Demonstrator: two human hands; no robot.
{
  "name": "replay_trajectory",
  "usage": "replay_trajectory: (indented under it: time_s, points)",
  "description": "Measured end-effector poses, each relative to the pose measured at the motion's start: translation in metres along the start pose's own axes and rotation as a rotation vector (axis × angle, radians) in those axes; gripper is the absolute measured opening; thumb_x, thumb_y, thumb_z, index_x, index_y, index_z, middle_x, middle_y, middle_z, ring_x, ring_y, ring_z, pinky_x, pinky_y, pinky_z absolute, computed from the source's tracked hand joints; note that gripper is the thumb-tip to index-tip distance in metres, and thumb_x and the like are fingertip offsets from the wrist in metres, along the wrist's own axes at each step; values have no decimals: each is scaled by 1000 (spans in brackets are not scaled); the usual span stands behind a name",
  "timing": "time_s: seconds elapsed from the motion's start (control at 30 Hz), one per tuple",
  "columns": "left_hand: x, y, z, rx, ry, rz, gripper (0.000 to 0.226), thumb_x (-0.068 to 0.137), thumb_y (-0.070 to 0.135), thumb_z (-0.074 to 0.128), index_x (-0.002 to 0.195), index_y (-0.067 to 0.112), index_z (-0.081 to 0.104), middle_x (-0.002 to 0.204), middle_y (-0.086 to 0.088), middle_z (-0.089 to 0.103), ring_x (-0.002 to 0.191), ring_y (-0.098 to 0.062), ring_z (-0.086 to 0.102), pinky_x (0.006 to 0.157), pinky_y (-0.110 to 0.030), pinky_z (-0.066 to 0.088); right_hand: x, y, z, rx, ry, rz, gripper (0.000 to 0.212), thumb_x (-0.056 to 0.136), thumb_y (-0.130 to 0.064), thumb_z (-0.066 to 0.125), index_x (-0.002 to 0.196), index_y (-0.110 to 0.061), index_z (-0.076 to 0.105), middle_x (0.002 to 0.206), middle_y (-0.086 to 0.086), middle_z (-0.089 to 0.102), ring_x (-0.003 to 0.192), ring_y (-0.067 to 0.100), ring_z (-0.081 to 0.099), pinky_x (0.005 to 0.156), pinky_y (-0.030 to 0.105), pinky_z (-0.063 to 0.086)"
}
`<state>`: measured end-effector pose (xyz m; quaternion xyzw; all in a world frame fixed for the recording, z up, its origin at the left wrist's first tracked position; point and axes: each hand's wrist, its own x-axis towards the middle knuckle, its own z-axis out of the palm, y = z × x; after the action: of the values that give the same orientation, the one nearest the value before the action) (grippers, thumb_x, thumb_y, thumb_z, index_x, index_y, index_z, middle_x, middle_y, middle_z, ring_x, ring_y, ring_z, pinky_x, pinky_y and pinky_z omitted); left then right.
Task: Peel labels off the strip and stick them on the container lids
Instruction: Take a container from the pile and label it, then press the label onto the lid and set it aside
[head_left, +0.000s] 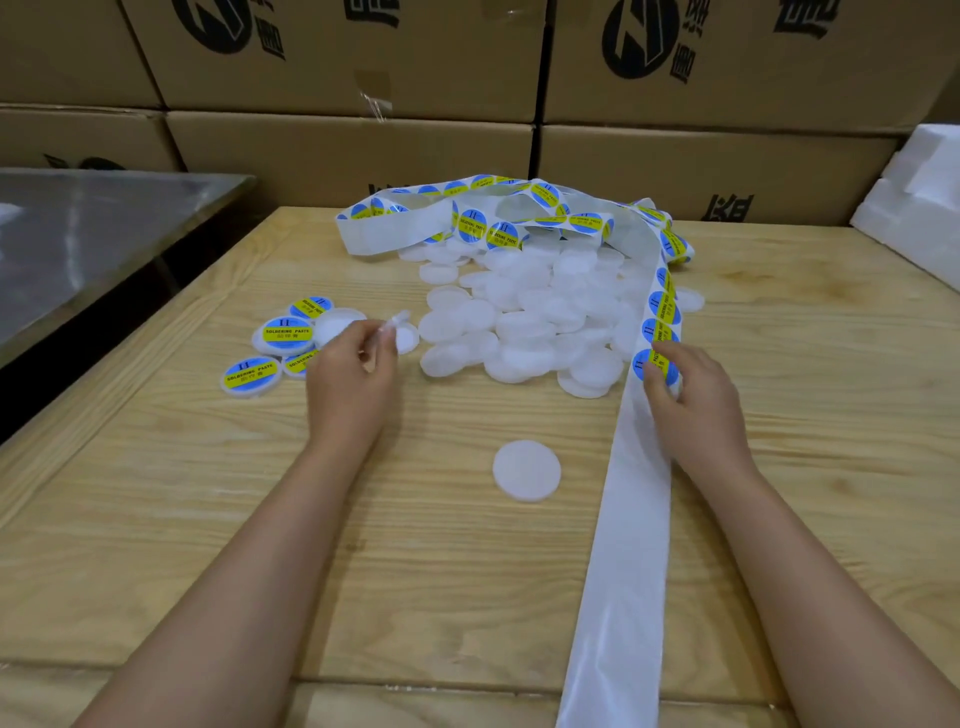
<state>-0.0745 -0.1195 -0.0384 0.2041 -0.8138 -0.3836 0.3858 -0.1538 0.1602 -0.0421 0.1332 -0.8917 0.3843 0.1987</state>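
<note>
A white backing strip (623, 519) runs from the near table edge up to a tangle of blue-and-yellow round labels (498, 218) at the back. My right hand (691, 395) pinches the lowest label (655, 366) on the strip. My left hand (353, 374) is at the left and pinches the edge of a blank white lid (402, 332) beside several labelled lids (287, 335). A heap of blank white lids (530, 317) lies in the middle. One blank lid (526, 470) sits alone on the wood between my hands.
The wooden table (208, 493) carries everything. A steel-topped table (78, 239) stands to the left across a dark gap. Cardboard boxes (353, 150) are stacked behind, and white foam blocks (919, 208) sit at the right rear corner.
</note>
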Motion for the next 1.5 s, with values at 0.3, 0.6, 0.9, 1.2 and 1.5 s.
replay_trajectory:
  time_s: [0.3, 0.6, 0.9, 1.2, 1.5]
  points:
    - [9, -19, 1, 418, -151, 72, 18, 82, 10, 58, 95, 4, 68, 97, -18, 68, 95, -37, 59, 76, -41, 46, 4, 19, -2, -240, -133, 125, 19, 89, -18, 51, 78, -9, 63, 71, 4, 53, 72, 27, 47, 60, 30, 30]
    - [6, -12, 1, 320, -100, 237, 16, 85, 7, 60, 96, 2, 70, 91, -17, 71, 89, -37, 62, 88, -43, 43, 6, 20, -5, -303, -92, 98, 28, 86, -10, 59, 114, -4, 62, 102, 16, 62, 96, 36, 53, 79, 39, 41]
    - [-24, 19, 5, -18, -346, 379, 25, 81, 30, 57, 90, 11, 71, 74, 3, 71, 71, -14, 67, 72, -31, 52, 6, 26, -2, -520, -246, 75, 35, 95, -22, 47, 125, -6, 53, 133, 12, 46, 118, 36, 40, 92, 40, 35]
    - [-36, 31, 5, -19, -687, 371, 58, 62, 64, 61, 100, 21, 69, 81, 10, 68, 75, -7, 64, 76, -34, 53, 3, 18, -6, -380, -104, 54, 28, 85, -13, 59, 113, -5, 58, 104, 16, 64, 96, 37, 56, 77, 40, 42]
    - [-40, 33, 11, 247, -878, 624, 64, 58, 66, 73, 100, 21, 59, 104, 8, 58, 98, -13, 48, 89, -34, 42, 3, 13, -6, -327, 2, 6, 17, 78, -5, 67, 92, 1, 63, 101, 17, 59, 94, 36, 53, 71, 40, 44]
